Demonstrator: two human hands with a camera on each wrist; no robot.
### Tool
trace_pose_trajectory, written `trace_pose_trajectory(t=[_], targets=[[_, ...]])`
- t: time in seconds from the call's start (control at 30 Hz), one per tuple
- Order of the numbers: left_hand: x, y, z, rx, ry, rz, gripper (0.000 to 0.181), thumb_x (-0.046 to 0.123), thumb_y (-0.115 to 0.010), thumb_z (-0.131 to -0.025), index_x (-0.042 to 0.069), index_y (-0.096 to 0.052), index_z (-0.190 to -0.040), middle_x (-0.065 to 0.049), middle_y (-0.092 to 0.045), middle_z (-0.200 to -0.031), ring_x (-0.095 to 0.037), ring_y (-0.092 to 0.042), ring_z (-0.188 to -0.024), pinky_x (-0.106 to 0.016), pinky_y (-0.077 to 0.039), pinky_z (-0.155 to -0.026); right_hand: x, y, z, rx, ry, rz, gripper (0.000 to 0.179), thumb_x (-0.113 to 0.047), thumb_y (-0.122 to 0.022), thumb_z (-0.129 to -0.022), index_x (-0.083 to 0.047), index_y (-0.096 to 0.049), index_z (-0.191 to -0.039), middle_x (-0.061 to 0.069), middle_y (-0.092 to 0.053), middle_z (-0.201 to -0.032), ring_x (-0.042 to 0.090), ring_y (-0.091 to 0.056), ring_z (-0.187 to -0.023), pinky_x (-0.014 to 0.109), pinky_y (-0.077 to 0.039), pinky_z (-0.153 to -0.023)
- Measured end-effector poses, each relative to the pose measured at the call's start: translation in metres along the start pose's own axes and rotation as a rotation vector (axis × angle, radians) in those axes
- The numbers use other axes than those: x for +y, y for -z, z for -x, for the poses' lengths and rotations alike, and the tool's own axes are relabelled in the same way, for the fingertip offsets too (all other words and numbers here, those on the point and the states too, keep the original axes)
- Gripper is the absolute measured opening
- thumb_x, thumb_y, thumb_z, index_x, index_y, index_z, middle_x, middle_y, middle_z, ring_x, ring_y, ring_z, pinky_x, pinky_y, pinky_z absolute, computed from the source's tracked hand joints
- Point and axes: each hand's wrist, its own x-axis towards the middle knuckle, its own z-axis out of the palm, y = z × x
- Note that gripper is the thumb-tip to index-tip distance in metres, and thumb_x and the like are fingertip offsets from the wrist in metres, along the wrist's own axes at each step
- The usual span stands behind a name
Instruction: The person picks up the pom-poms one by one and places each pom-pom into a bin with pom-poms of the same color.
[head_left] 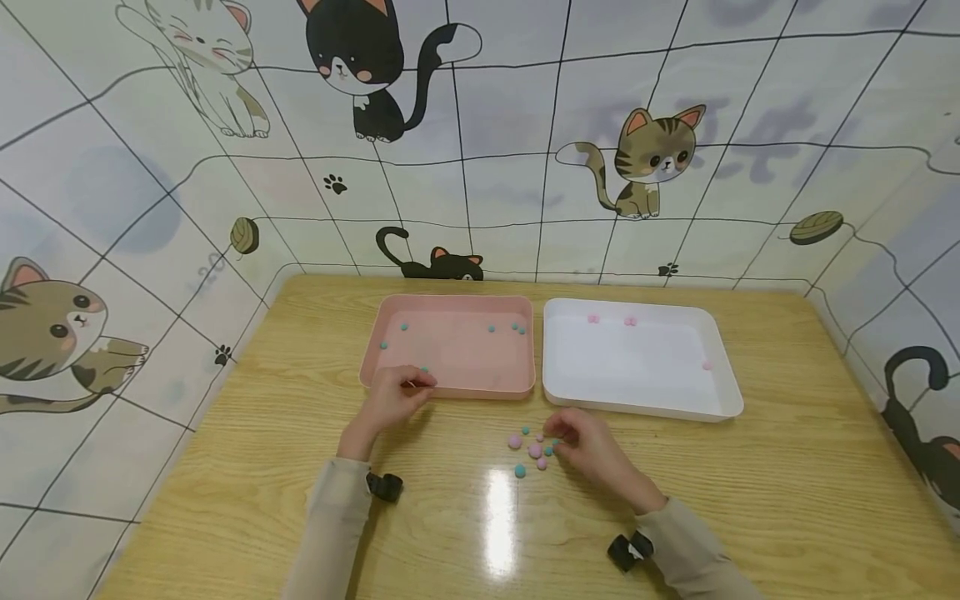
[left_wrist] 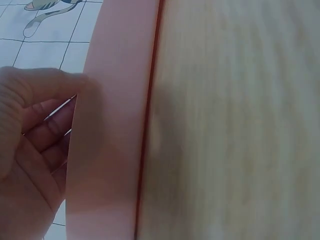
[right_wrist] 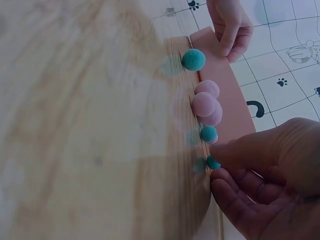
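Our right hand pinches a teal ball; we should lift clear of pink balls beside it. Left hand: grip unclear.

pink tray: left hand at near rim | teal ball: right hand seemingly pinching it

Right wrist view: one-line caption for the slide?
Right hand pinching a small teal ball near pink balls, left hand at the pink tray beyond.

Clustered teal and pink balls
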Motion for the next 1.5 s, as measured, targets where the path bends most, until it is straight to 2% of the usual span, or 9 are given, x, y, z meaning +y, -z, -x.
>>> trace_pose_trajectory(t=[0.2,0.43,0.9,1.17,1.3,1.5], targets=[[-0.003,0.004,-0.008,-0.073,0.005,-0.013,0.006,-0.003,-0.071,-0.078,0.001,-0.073,-0.082,-0.009,-0.069,-0.078,-0.017,-0.063,-0.070,-0.029,-0.053,-0.062,-0.001,0.000,-0.002,-0.011,0.013,0.027,0.026,0.017,-0.066,-0.072,-0.002,-0.063,-0.090,0.007,-0.064,-0.089,0.024,-0.062,-0.083,0.029,-0.053,-0.071],[-0.005,0.003,-0.012,-0.127,0.065,-0.020,0.004,0.003,-0.071,-0.080,0.003,-0.074,-0.082,-0.004,-0.069,-0.078,-0.012,-0.061,-0.070,-0.024,-0.051,-0.062,0.000,-0.001,-0.003,-0.044,0.010,0.033,0.026,0.016,-0.064,-0.072,-0.005,-0.063,-0.086,0.004,-0.061,-0.086,0.018,-0.058,-0.078,0.025,-0.050,-0.067],[-0.013,0.001,-0.010,-0.102,0.078,0.028,0.004,0.006,-0.072,-0.081,0.002,-0.073,-0.081,-0.003,-0.069,-0.077,-0.010,-0.060,-0.068,-0.023,-0.050,-0.060,0.004,-0.003,-0.006,-0.060,0.038,0.049,0.026,0.017,-0.062,-0.072,-0.007,-0.064,-0.082,0.003,-0.061,-0.082,0.018,-0.056,-0.073,0.023,-0.048,-0.063],[-0.012,0.000,-0.009,-0.092,0.075,0.045,0.004,0.005,-0.071,-0.080,0.002,-0.073,-0.080,-0.004,-0.069,-0.075,-0.008,-0.059,-0.066,-0.023,-0.050,-0.059,0.004,-0.003,-0.003,0.002,0.063,0.030,0.025,0.015,-0.065,-0.072,-0.007,-0.064,-0.084,0.002,-0.064,-0.083,0.016,-0.059,-0.074,0.023,-0.050,-0.065],[-0.012,0.000,-0.009,-0.086,0.060,0.051,0.005,0.005,-0.071,-0.080,0.001,-0.073,-0.079,-0.005,-0.069,-0.075,-0.008,-0.059,-0.066,-0.023,-0.050,-0.059,-0.001,0.000,-0.005,0.041,0.091,0.022,0.022,0.016,-0.065,-0.072,-0.002,-0.065,-0.083,0.006,-0.065,-0.080,0.016,-0.059,-0.073,0.025,-0.052,-0.064],[-0.012,-0.001,-0.009,-0.085,0.062,0.056,0.004,0.005,-0.071,-0.080,0.001,-0.073,-0.079,-0.004,-0.069,-0.075,-0.009,-0.059,-0.067,-0.023,-0.050,-0.059,-0.012,0.007,-0.012,0.075,0.125,-0.047,0.019,0.017,-0.066,-0.074,0.002,-0.063,-0.085,0.012,-0.065,-0.083,0.018,-0.060,-0.074,0.030,-0.055,-0.068]])
